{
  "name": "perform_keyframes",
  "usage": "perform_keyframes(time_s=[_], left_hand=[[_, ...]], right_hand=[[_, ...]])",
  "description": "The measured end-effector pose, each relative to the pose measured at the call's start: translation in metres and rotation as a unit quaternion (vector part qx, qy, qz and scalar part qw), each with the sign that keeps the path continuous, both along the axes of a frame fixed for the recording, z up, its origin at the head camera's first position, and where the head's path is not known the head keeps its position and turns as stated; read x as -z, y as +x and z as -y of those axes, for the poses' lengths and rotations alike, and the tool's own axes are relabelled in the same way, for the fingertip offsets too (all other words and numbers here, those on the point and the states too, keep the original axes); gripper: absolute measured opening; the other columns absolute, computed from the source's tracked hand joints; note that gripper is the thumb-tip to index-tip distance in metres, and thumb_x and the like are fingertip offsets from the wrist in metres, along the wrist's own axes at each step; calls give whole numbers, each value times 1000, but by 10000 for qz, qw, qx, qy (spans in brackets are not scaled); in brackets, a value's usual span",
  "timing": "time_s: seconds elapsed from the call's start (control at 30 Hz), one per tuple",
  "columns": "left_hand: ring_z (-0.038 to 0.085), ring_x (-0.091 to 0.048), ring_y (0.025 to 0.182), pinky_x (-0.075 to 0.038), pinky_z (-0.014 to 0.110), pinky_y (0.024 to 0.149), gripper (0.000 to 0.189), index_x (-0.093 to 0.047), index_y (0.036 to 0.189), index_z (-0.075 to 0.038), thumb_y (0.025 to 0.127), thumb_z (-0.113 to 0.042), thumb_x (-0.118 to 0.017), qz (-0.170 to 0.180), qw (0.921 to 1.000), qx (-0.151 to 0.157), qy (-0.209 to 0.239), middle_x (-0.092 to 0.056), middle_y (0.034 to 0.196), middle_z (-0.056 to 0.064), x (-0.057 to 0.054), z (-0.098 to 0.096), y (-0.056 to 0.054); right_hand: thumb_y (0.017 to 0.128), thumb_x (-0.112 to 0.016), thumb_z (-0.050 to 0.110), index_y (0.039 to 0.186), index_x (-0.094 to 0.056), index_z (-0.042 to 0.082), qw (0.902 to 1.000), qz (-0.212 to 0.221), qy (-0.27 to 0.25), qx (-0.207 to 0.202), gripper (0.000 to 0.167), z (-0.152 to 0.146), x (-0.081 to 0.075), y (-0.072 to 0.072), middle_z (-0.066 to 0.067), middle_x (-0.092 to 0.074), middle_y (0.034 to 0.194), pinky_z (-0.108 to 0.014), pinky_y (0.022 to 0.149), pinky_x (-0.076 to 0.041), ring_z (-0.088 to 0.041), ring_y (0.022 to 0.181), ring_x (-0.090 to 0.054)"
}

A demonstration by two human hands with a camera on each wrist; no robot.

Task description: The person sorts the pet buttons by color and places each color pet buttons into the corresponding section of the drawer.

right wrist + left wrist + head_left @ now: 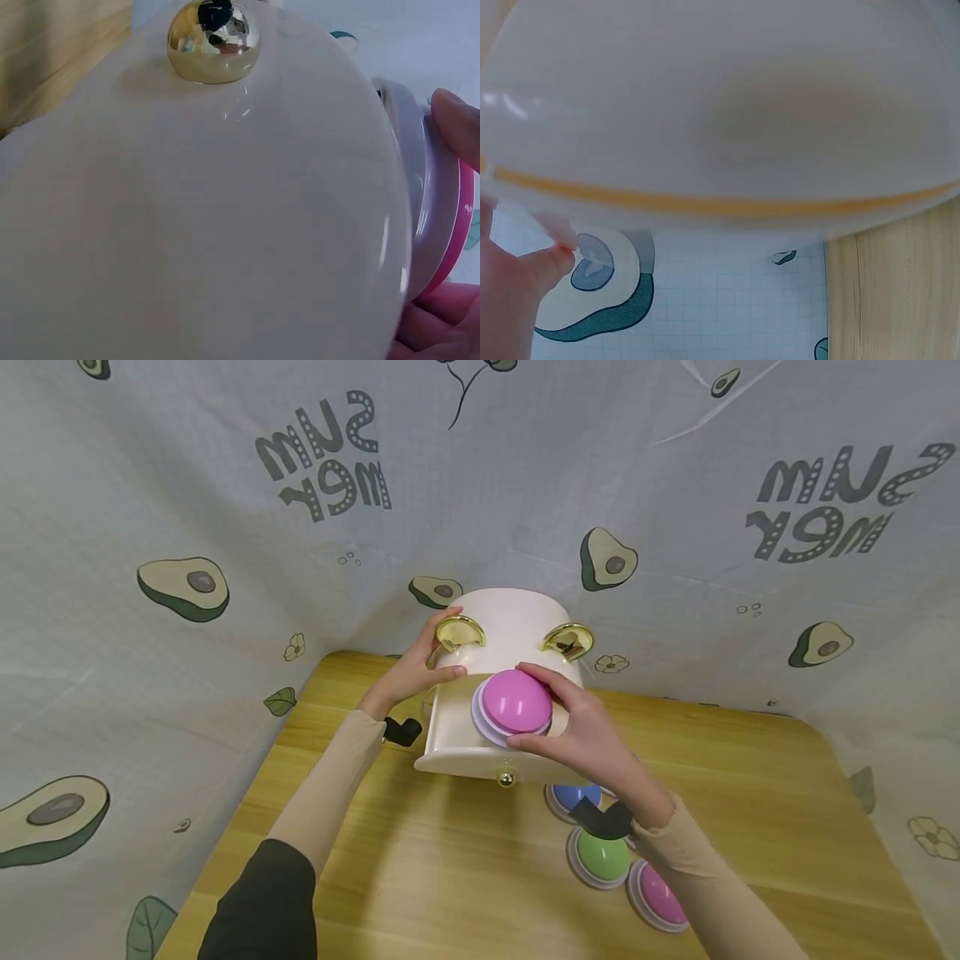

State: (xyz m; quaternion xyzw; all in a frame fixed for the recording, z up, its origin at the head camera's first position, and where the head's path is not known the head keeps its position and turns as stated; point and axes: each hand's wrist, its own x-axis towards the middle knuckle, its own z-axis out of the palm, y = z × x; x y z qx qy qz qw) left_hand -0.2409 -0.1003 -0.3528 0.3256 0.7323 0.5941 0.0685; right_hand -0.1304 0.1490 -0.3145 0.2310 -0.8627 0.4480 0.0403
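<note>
A white rounded box (512, 625) with two gold ear-shaped pieces stands against the back cloth, its front drawer (459, 763) pulled out. My left hand (407, 677) rests against the box's upper left side, fingers stretched along it beside the gold ear and thumb across the front. A pink dome push button (517, 700) on a white base is gripped by my right hand (596, 735), thumb below and fingers above. It is tilted over the drawer, overlapping its inside in the head view. The right wrist view shows the drawer front with its gold knob (214, 41) close up.
To the right of the drawer, partly under my right forearm, lie a blue button (576, 795), a green button (603, 857) and another pink button (662, 893). All are on the wooden table (420, 877). An avocado-print cloth (480, 510) hangs behind and around the table.
</note>
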Motion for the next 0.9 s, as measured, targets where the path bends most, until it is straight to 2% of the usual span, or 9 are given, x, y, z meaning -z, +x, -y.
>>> perform_keyframes(time_s=[0.27,0.5,0.57,0.73,0.9], left_hand=[[36,-8,143,-7,54,111,82,-12,149,-9,85,-6,-63,-117,9999,53,-17,1,157,17,-2,-1,1],[35,-6,143,-7,55,111,88,-12,149,-7,87,-32,-70,-237,9996,140,76,1,156,20,0,1,0],[35,-7,143,-8,54,111,89,-12,149,-7,87,-32,-70,-219,9996,138,84,0,157,19,1,1,0],[35,-8,143,-9,53,111,84,-12,149,-8,87,-19,-67,-137,9998,135,52,0,157,16,0,0,0],[35,-11,142,-11,53,111,84,-12,149,-8,87,-18,-67,-165,9998,130,63,-1,157,16,1,0,0]], right_hand=[[69,-88,22,140,-46,6,9997,-177,141,-117,84,19,3,-9,-10,-52,135,-43,96,-43,-24,119,-52],[69,-87,28,141,-45,7,9985,-321,446,-86,86,32,7,-10,-8,-52,134,-43,94,-45,-23,117,-52],[69,-88,28,140,-45,6,9979,-397,507,-81,86,35,9,-9,-9,-52,133,-42,94,-45,-24,117,-52],[68,-88,30,139,-47,5,9963,-535,661,-132,86,37,12,-9,-11,-53,132,-42,93,-45,-25,116,-52],[69,-87,31,138,-48,4,9950,-630,708,-328,84,38,14,-10,-11,-55,131,-41,92,-46,-24,115,-54]])
